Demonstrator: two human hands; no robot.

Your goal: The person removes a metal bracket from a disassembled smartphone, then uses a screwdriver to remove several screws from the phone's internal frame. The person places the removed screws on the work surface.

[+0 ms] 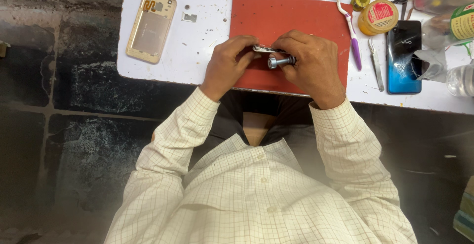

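Over the red mat, my left hand pinched one end of a thin silver phone part, its fingers curled around the edge. My right hand gripped a small metal-handled screwdriver just below that part, fingers closed tight on the shaft. A gold phone back cover lay left of the mat; a purple-handled toothbrush, tweezers and a blue phone lay to its right.

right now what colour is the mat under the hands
Red, a plain mat on the white table, seen in the head view.
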